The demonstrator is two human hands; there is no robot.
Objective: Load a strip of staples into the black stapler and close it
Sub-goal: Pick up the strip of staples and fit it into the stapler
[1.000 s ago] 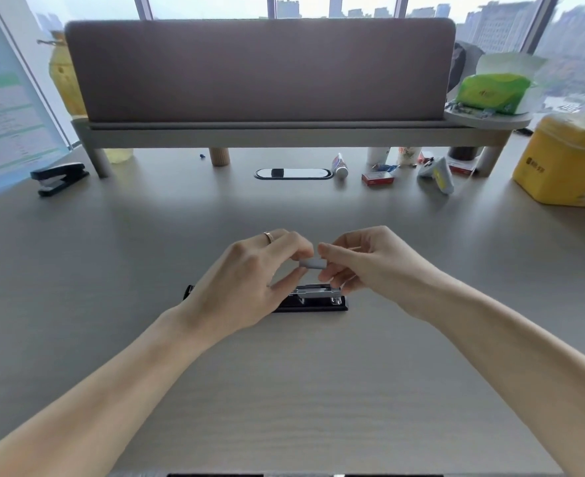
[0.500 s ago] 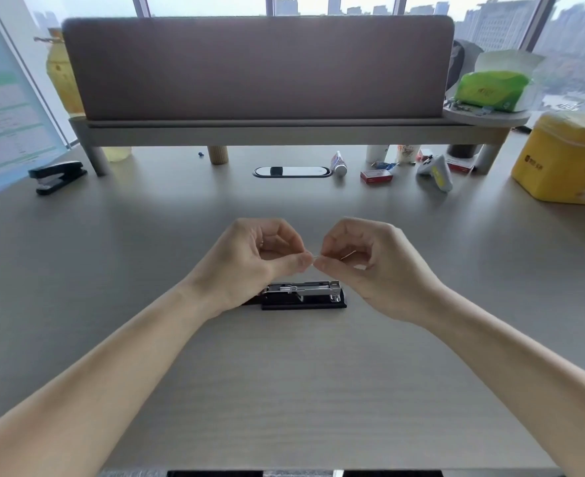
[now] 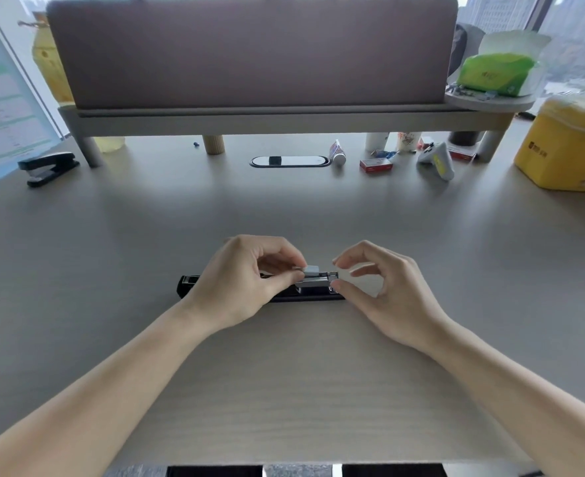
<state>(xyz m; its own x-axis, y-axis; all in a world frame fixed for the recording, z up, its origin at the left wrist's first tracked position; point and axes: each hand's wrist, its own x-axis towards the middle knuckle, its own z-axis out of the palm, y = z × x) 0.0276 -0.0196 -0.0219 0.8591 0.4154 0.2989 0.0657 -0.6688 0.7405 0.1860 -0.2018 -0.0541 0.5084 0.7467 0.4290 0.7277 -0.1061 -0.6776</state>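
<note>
The black stapler (image 3: pixel 315 297) lies opened flat on the desk, its silver staple channel (image 3: pixel 318 279) facing up. My left hand (image 3: pixel 249 280) covers the stapler's middle and pinches a short silver strip of staples (image 3: pixel 311 269) just above the channel. My right hand (image 3: pixel 380 287) is at the stapler's right end, its thumb tip touching the front of the channel, its other fingers curled and apart. The stapler's black lid end (image 3: pixel 187 283) shows to the left of my left hand.
A second black stapler (image 3: pixel 48 166) sits at the far left. A red staple box (image 3: pixel 375 165), a glue tube (image 3: pixel 338 153) and a white-and-yellow tool (image 3: pixel 437 161) lie near the shelf riser (image 3: pixel 249 120). A yellow tin (image 3: pixel 569 153) stands at the right.
Both hands have come down from above the stapler onto it. The staple strip, held between both hands before, is now in my left hand alone at the channel.
</note>
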